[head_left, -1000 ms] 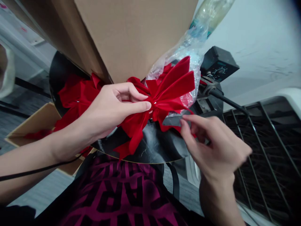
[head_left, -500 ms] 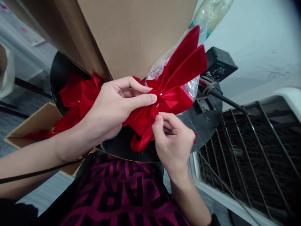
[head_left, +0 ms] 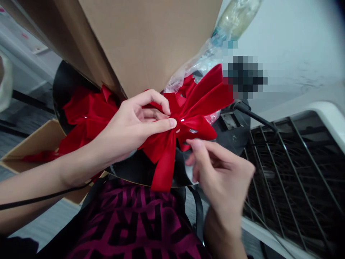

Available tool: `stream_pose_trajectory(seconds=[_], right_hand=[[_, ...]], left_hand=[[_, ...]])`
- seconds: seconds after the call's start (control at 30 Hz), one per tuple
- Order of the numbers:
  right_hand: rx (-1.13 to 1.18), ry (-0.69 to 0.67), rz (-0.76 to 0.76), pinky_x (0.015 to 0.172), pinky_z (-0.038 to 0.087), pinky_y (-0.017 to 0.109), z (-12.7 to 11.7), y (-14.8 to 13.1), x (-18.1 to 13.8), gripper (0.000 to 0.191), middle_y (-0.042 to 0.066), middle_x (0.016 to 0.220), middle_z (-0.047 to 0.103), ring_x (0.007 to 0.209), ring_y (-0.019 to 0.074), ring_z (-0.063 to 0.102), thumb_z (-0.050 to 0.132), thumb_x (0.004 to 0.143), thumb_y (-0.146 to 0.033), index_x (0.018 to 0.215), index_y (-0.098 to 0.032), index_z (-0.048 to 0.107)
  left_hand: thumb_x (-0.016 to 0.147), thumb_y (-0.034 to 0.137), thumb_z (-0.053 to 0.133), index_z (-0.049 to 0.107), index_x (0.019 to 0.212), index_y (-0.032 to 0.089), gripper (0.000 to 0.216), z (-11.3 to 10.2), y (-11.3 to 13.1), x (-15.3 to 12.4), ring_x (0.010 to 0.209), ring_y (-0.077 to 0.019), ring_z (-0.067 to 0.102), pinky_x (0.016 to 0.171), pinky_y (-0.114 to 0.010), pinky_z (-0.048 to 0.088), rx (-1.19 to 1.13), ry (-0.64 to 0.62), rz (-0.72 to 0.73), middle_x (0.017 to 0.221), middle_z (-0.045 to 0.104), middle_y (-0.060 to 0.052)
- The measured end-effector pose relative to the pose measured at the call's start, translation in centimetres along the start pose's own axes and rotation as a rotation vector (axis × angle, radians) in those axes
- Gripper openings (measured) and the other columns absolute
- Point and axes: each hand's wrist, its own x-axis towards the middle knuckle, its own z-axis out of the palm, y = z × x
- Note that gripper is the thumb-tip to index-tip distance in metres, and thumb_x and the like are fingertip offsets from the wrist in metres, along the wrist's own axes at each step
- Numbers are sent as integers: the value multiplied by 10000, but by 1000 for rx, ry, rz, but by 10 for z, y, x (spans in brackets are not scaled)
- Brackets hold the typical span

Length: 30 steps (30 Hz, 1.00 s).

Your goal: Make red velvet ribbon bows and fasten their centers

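Left hand (head_left: 132, 131): clenched, thumb and fingers pinching the gathered middle of a red velvet bow (head_left: 194, 100).

Right hand (head_left: 222, 176): fingers curled just below the lower right loop, fingertips at its edge; whether they hold anything cannot be told.

Position: the bow sits above a black round board (head_left: 64, 90), one long tail hanging toward the board's edge.

Handling: a tight pinch at the middle should stop the loops slipping, while the free fingers even them out.

Around: loose red velvet (head_left: 86, 111) beside the left hand, clear plastic wrap (head_left: 194, 61) behind the bow, a cardboard sheet (head_left: 145, 43) above, a metal grille (head_left: 291, 180) to the right, and a maroon printed shirt (head_left: 129, 223) below.
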Motion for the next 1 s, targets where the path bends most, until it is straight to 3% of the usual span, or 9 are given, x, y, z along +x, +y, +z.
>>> stream_pose_trajectory(seconds=[0.1, 0.23, 0.3, 0.37, 0.53, 0.63, 0.83, 0.93, 1.0], right_hand=[[-22, 188, -91, 371, 367, 209, 22, -3, 2, 233, -37, 527, 641, 366, 65, 501, 757, 938, -306, 742, -188, 799], [-31, 505, -25, 295, 250, 249, -15, 37, 24, 457, -30, 451, 558, 290, 76, 406, 703, 965, -452, 612, -163, 720], [-101, 438, 130, 312, 323, 222, -47, 74, 49, 409, -6, 512, 609, 332, 88, 496, 735, 924, -512, 728, -154, 763], [71, 380, 232, 319, 329, 213, -71, 112, 78, 361, 15, 559, 637, 361, 92, 519, 767, 880, -516, 808, -162, 758], [233, 412, 145, 590, 577, 226, -78, 167, 135, 431, -2, 787, 725, 627, 108, 684, 838, 797, -436, 1107, -182, 681], [241, 454, 37, 666, 600, 245, -69, 177, 154, 452, -11, 840, 729, 692, 114, 704, 826, 812, -373, 1197, -195, 671], [91, 489, -102, 439, 458, 211, -78, 180, 170, 199, -34, 634, 664, 454, 108, 599, 811, 788, -223, 948, -177, 702], [20, 454, -203, 431, 443, 226, -85, 169, 164, 120, -36, 615, 641, 455, 122, 606, 757, 864, -282, 887, -200, 673], [-24, 402, -270, 454, 466, 245, -85, 158, 156, 185, -17, 635, 646, 491, 140, 634, 700, 926, -376, 862, -207, 659]], left_hand=[[832, 96, 817, 723, 832, 205, 143, 0, -3, -1, 813, -82, 697, 774, -141, 561, 65, -70, 98, 841, 723, 39], [870, 121, 796, 818, 845, 225, 109, -4, -1, 0, 860, -110, 755, 836, -174, 598, 140, -78, 115, 880, 801, 30], [845, 127, 819, 841, 859, 238, 114, -4, 1, 2, 872, -136, 777, 856, -208, 616, 153, -52, 88, 881, 824, 29], [826, 128, 827, 854, 867, 249, 131, -2, 2, 5, 883, -158, 790, 872, -235, 627, 174, -40, 57, 867, 832, 34], [825, 131, 799, 860, 874, 259, 150, 1, -2, 12, 937, -195, 803, 906, -270, 628, 212, -46, 2, 861, 837, 40], [815, 145, 811, 865, 886, 260, 145, -1, -6, 17, 937, -191, 802, 889, -245, 622, 227, -65, 4, 889, 843, 32], [802, 213, 836, 877, 932, 280, 152, -6, -17, 31, 870, -184, 788, 809, -231, 625, 306, -57, 7, 892, 833, 15], [818, 216, 815, 878, 980, 285, 187, -11, -26, 39, 901, -191, 789, 841, -249, 631, 335, -47, 8, 928, 837, 12], [833, 204, 793, 874, 1020, 287, 220, -14, -31, 43, 951, -194, 792, 883, -255, 631, 372, -51, 8, 985, 845, 12]])
